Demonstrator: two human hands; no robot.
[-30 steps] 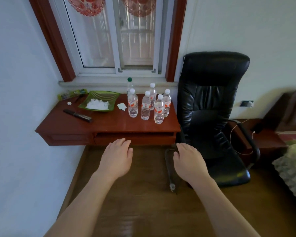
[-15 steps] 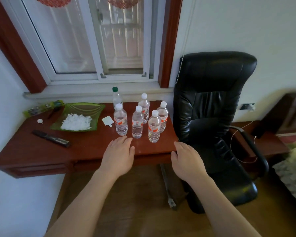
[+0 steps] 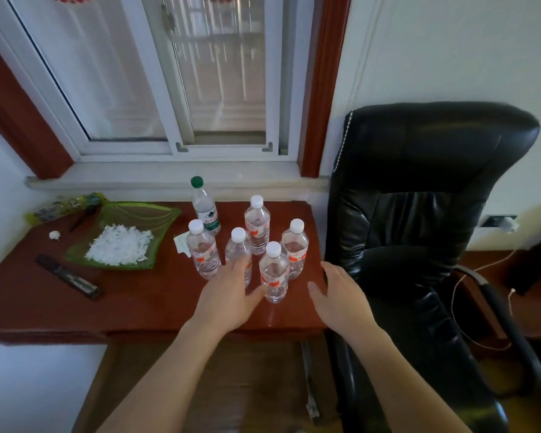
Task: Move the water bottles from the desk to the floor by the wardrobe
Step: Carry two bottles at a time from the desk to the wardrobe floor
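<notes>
Water bottles point(image 3: 295, 245) stand upright in a tight cluster on the desk point(image 3: 138, 304), just past my hands, six in all. My left hand point(image 3: 228, 295) is open, fingers straight and slightly spread, the fingertips in front of the middle bottle point(image 3: 238, 245); whether they touch it I cannot tell. Its thumb lies just beside the nearest bottle point(image 3: 274, 276). My right hand point(image 3: 338, 298) is open too, fingers relaxed and holding nothing, near that bottle's right side at the desk's right end. Around and behind stand three more white-capped bottles and, farthest back, a green-capped bottle point(image 3: 204, 207). Left of them lie a long dark object point(image 3: 67, 276) and a green dish point(image 3: 160, 214) of white shreds — a black chair point(image 3: 419, 198) is to the right, the window point(image 3: 122, 73) beyond.
</notes>
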